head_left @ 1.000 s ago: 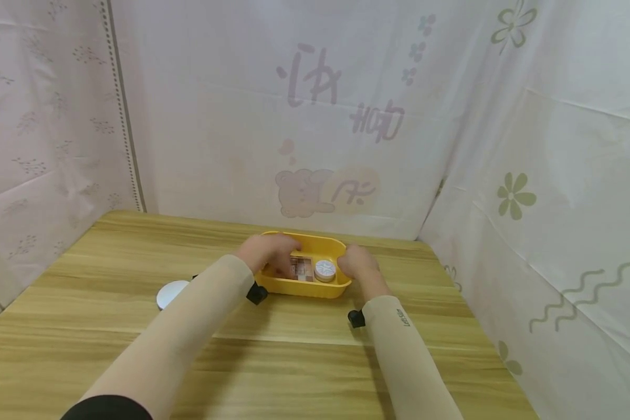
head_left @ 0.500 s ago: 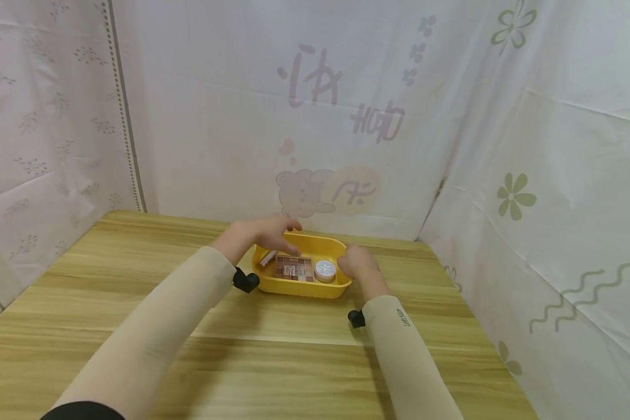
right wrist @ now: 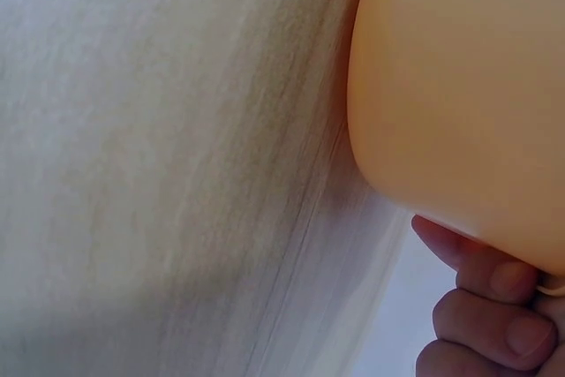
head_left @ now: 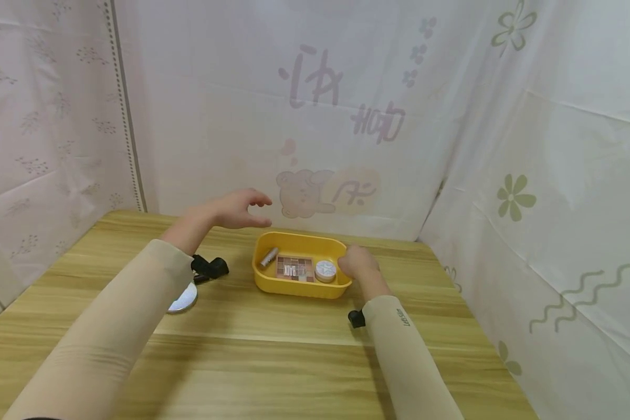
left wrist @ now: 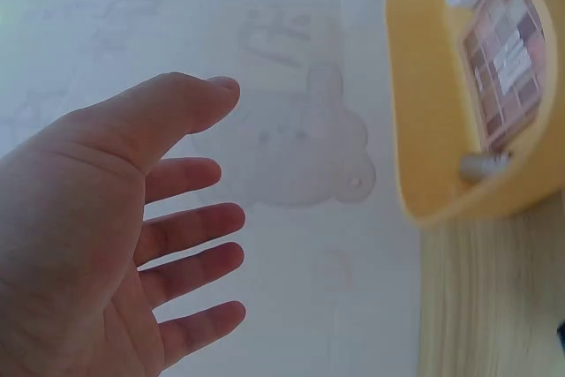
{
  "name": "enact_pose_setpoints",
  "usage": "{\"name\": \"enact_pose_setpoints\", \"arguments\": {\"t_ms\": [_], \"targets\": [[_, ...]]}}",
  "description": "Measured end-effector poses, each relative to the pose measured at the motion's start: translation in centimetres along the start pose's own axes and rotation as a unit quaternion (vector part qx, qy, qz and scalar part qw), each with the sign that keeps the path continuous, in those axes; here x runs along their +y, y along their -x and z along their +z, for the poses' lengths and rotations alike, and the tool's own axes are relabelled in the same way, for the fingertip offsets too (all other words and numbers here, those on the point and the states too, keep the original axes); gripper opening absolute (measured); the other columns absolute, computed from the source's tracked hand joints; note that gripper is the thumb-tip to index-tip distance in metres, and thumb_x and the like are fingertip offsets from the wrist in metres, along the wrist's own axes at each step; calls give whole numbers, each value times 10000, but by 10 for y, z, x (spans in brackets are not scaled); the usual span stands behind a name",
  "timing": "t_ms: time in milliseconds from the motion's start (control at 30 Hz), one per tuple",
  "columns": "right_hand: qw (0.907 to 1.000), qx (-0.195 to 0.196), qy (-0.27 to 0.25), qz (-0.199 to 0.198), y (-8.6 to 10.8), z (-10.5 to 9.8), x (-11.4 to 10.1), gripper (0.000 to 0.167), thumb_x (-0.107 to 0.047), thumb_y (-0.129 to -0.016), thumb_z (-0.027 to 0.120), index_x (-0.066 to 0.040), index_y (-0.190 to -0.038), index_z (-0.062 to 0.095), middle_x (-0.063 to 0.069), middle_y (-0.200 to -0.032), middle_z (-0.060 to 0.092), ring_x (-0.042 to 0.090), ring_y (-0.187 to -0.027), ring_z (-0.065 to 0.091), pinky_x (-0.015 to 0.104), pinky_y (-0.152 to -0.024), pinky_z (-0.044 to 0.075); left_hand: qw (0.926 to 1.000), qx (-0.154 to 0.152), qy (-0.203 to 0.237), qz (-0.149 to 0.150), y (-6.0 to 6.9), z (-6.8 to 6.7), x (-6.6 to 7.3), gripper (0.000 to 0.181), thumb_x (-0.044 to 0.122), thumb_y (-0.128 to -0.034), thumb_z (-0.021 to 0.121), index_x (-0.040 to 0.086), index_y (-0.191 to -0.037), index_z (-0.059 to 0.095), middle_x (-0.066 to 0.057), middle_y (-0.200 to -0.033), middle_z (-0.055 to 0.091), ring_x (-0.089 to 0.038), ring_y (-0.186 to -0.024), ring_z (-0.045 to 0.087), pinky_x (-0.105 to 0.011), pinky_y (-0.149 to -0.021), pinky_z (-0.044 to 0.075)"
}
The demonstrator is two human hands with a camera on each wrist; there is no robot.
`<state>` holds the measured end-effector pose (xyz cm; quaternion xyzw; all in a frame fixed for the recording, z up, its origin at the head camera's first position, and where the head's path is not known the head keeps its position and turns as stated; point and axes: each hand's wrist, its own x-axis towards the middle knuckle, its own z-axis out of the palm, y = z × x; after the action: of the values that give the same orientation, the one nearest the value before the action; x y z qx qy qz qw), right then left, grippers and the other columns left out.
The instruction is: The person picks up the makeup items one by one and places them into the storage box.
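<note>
Left hand (head_left: 236,210) hangs spread and empty; right hand (head_left: 358,262) grips the tray (head_left: 294,287) by one end. A one-sided pull could tip it, sliding the tube (head_left: 269,258) into the palette (head_left: 294,269).

Palette (head_left: 294,269) — "BACK"; right sleeve (head_left: 409,357) — "LetsSlim".

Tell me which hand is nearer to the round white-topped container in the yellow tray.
Right. The right hand grips the end of the yellow tray beside the round container; the left hand is in the air, off toward the tray's opposite end.
</note>
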<state>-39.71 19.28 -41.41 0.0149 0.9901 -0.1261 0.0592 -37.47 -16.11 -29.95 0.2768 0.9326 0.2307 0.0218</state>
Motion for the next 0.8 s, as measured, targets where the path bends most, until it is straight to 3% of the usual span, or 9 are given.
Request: {"name": "enact_pose_setpoints", "arguments": {"t_ms": [367, 800], "targets": [[10000, -7, 36, 34, 2, -1, 1, 531, -245, -1026, 510, -33, -1497, 636, 183, -1402, 697, 325, -1118, 635, 512, -974, 559, 9995, 192, 74, -254, 34, -18, -17, 632, 380, -1063, 713, 27, -1566, 561, -211, -1580, 579, -435, -1470, 522, -637, -1228, 421], [9999, -12, 107, 68, 0, -1, -1, 521, -257, -1034, 516, -42, -1491, 643, 173, -1403, 701, 323, -1130, 643, 529, -989, 569, 9992, 274, -66, -273, 77, -20, -47, 620, 365, -1069, 714, 13, -1557, 565, -221, -1570, 585, -457, -1420, 570, -643, -1174, 466]]}}
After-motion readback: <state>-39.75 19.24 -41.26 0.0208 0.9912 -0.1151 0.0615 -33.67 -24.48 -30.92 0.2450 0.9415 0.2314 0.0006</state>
